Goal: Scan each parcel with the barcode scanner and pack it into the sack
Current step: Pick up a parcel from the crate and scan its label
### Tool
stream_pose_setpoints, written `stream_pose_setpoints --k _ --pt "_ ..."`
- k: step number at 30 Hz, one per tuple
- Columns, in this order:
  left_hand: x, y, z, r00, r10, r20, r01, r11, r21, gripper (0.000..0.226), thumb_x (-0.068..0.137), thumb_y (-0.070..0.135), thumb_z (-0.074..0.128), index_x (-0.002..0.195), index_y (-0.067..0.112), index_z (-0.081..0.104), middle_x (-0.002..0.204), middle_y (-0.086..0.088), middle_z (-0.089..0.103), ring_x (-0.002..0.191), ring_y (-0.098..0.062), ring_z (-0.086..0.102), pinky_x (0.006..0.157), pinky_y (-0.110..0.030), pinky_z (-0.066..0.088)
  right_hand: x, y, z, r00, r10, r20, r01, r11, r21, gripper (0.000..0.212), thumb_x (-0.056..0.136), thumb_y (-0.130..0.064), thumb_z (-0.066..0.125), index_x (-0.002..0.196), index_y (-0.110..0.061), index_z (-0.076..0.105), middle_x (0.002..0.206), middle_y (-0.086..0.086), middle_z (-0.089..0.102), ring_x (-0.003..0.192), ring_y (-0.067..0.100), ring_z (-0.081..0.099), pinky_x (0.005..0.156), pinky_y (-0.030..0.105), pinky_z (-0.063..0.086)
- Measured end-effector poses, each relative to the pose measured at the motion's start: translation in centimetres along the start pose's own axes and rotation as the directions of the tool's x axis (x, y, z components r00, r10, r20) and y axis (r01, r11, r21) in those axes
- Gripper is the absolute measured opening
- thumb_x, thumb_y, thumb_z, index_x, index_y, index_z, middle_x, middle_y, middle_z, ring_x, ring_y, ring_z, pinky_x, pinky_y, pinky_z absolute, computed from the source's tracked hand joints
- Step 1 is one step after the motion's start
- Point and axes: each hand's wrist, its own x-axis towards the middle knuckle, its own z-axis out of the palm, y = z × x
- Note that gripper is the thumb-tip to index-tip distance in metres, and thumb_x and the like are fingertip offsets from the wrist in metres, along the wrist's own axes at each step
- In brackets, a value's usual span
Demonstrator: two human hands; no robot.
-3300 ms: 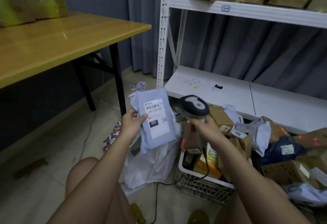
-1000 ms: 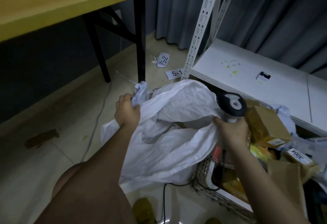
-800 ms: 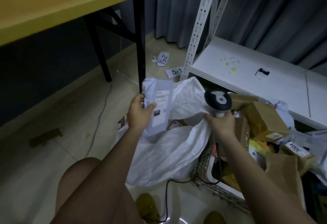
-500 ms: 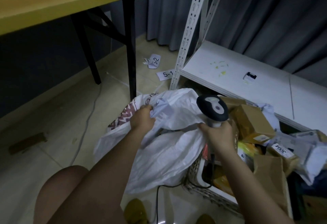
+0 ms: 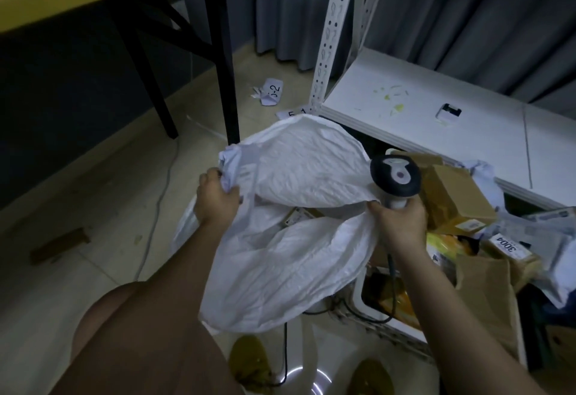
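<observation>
A white woven sack (image 5: 290, 270) hangs open on the floor between my hands. My left hand (image 5: 218, 200) is shut on its left rim, and a crumpled pale blue-grey bit of the mailer parcel (image 5: 230, 159) shows at my fingers, the rest hidden by the sack's raised flap. My right hand (image 5: 399, 223) grips the black-headed barcode scanner (image 5: 395, 176) upright and also pinches the sack's right rim. A brown parcel (image 5: 299, 215) shows inside the mouth.
A white basket (image 5: 358, 295) at the right holds cardboard boxes (image 5: 458, 198) and a parcel labelled 3004 (image 5: 508, 246). Behind stands a white shelf (image 5: 405, 104) with an upright post. A black table leg (image 5: 224, 83), paper labels (image 5: 272, 92) and a cable (image 5: 159, 207) are on the left.
The grey mailer, earlier held up in front of the scanner, has gone down behind the sack's flap. The flap is now lifted higher and spread wider between my hands.
</observation>
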Motion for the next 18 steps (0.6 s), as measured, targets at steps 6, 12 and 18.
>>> stream_pose_setpoints --k 6,12,18 --pt "-3.1 -0.2 1.1 0.778 0.445 0.443 -0.488 0.872 -0.019 0.035 0.084 0.012 0.065 0.119 0.012 0.056 0.113 0.001 0.056 0.103 -0.023 0.055 0.083 -0.034 0.045 -0.2 0.0 0.3 1.0 0.006 0.001 -0.006 0.998 -0.063 0.042 0.081 -0.011 0.073 0.12 -0.012 0.059 0.106 0.002 0.063 0.096 0.021 0.059 0.086 0.036 0.05" --pt "-3.3 2.6 2.1 0.572 0.454 0.683 -0.745 0.637 0.201 0.037 0.085 0.007 0.052 0.119 0.02 0.058 0.118 -0.002 0.054 0.114 -0.023 0.049 0.081 -0.034 0.037 -0.5 0.2 -0.2 1.0 0.007 0.022 -0.006 0.999 -0.049 0.038 0.082 -0.01 0.074 0.116 -0.014 0.058 0.101 -0.001 0.059 0.094 0.019 0.056 0.08 0.03 0.042" --pt "-2.9 6.8 5.0 0.847 0.414 0.333 -0.516 0.791 0.329 0.031 0.095 0.019 0.048 0.126 0.014 0.049 0.126 -0.005 0.05 0.116 -0.025 0.048 0.084 -0.036 0.042 -0.5 0.0 -0.7 0.997 -0.052 0.05 0.05 0.998 0.035 0.036 0.081 -0.002 0.074 0.105 -0.018 0.054 0.093 -0.007 0.058 0.089 0.011 0.054 0.07 0.02 0.041"
